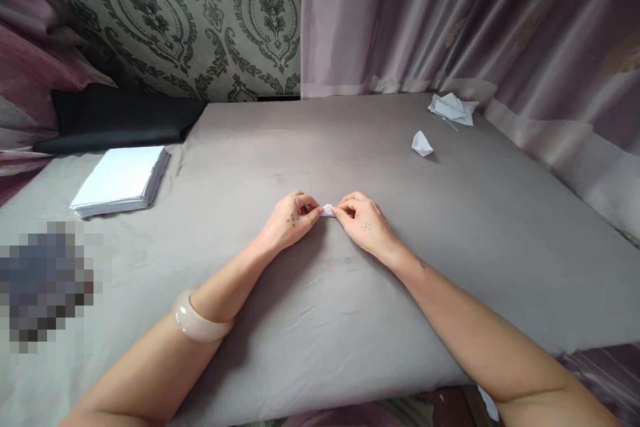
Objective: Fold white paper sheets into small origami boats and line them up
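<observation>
A small piece of folded white paper (328, 210) is held between my two hands, near the middle of the cloth-covered table. My left hand (295, 219) pinches its left end with thumb and fingers. At the right end, my right hand (364, 221) grips it the same way. Only a short stretch of the paper shows between the fingertips, and the fingers hide the rest. A pale bangle (197, 320) sits on my left forearm.
On the left lies a thick stack of white paper (123, 177), with a black cloth (125, 117) behind it. A folded paper shape (422, 143) stands at the right, nearer than a pile of folded papers (454, 108) and a thin green stick (451, 124). Curtains (390, 20) hang behind the grey table (280, 147).
</observation>
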`<state>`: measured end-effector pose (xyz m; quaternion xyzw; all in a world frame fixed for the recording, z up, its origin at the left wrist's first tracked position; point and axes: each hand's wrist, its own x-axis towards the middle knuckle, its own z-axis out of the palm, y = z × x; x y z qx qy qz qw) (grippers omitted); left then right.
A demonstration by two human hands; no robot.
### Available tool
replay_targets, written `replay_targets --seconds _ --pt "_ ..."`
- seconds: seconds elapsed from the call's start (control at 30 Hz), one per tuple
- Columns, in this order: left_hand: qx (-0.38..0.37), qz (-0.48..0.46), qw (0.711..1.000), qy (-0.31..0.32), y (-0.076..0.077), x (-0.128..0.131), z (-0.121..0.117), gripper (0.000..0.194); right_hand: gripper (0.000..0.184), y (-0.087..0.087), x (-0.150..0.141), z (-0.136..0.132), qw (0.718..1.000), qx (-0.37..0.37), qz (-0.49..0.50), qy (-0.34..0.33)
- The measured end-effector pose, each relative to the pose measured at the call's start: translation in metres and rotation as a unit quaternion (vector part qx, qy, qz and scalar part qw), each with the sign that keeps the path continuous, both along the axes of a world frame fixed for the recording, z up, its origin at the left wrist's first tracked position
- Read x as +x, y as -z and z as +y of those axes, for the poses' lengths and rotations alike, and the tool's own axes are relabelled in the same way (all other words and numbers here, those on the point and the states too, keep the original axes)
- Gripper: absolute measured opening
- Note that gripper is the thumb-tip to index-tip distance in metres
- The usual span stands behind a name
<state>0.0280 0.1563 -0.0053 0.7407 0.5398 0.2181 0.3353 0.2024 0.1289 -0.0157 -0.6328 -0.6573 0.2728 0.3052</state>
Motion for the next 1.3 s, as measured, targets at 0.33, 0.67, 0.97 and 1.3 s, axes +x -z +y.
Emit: replay_targets --seconds 0.33,0.67,0.97,1.3 --pt "-0.019 0.014 1.0 -0.016 0.0 0.002 0.002 0.03 0.024 0.001 -0.001 0.005 1.0 -0.014 -0.01 0.012" --pt "0.04 0.061 0.997 0.009 0.003 0.006 0.002 0.026 0.029 -0.001 -0.001 0.006 0.999 -0.013 -0.033 0.013" --pt "0.064 0.072 0.995 0.015 0.013 0.002 -0.001 0.016 0.027 -0.006 -0.001 0.004 0.995 -0.018 -0.096 -0.012" --pt "0.146 0.008 0.985 0.094 0.028 0.0 -0.005 0.005 0.013 -0.003 -0.003 -0.003 0.986 -0.004 -0.152 -0.062"
